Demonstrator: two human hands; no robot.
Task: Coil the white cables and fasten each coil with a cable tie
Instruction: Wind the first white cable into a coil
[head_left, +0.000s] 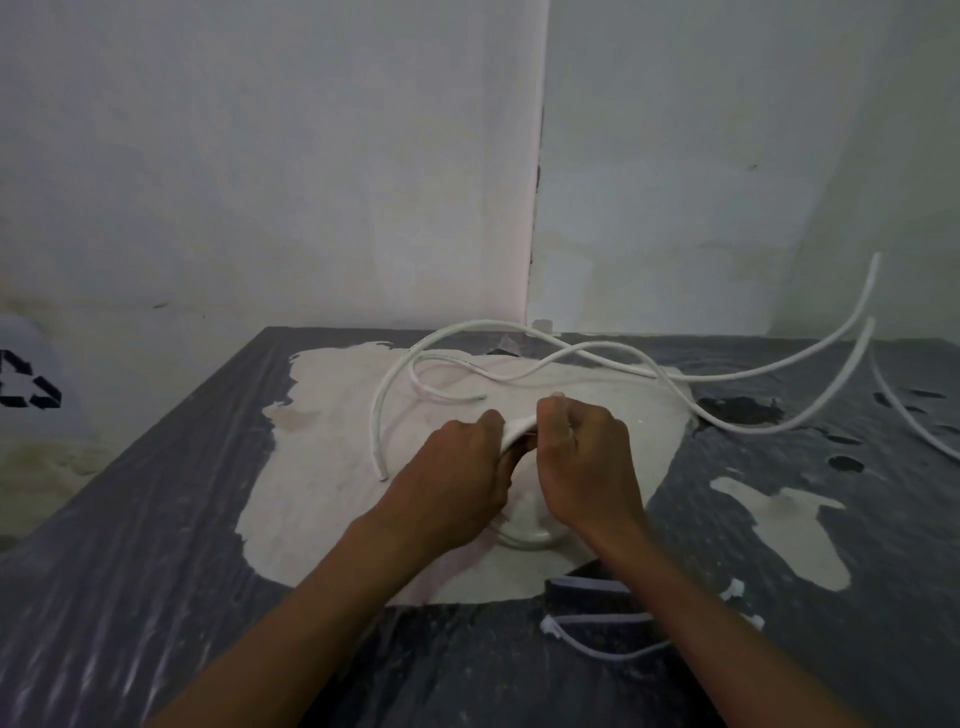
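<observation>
Both my hands meet over the middle of the table on a small coil of white cable (524, 535). My left hand (457, 478) grips its top from the left and my right hand (587, 467) grips it from the right, with a white band of the coil (517, 431) showing between the thumbs. The lower loop of the coil rests on the table below my hands. Loose white cables (415, 364) lie uncoiled beyond my hands and arc off to the right. White cable ties (597, 621) lie near the front edge, partly under my right forearm.
The table (156, 493) is dark grey with large worn pale patches and stands in a corner of two white walls. One loose cable end (383, 475) lies left of my hands. Another cable (914, 415) runs off the right edge.
</observation>
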